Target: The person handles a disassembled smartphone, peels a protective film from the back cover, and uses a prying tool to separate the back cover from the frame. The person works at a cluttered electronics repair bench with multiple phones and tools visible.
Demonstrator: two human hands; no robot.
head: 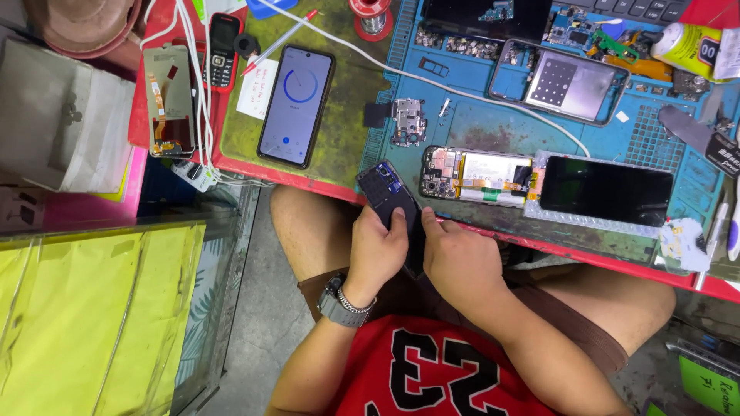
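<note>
Phone back cover [389,194], dark and with a camera block near its upper end, held slantwise over the near edge of the work table [308,171], above the bare knees. Gripped by both hands: left hand [375,250] closed around its left side, thumb lying on top; right hand [460,262] closed on the lower right edge, thumb pressed against the cover. Metal wristwatch [341,303] on the left wrist.

Just beyond the cover, on the blue mat [478,123], opened phone body [475,176] with battery and boards showing, lying flat. Beside it to the right, dark screen panel [606,190], touching or nearly touching the phone body; cannot tell which. Farther up the mat, small circuit board [408,121] and grey frame with a dotted plate [568,81]. White cable [432,83] running across the mat from upper left to the phone body.

To the left, on the green pad [347,85], whole phone [296,105] with lit screen showing a blue ring. Near it, white paper note [257,87] and pen [279,40]. Farther left, red button phone [223,51] and loose screen part with orange flex strip [169,100]. At top, spool of wire [372,17].
</note>
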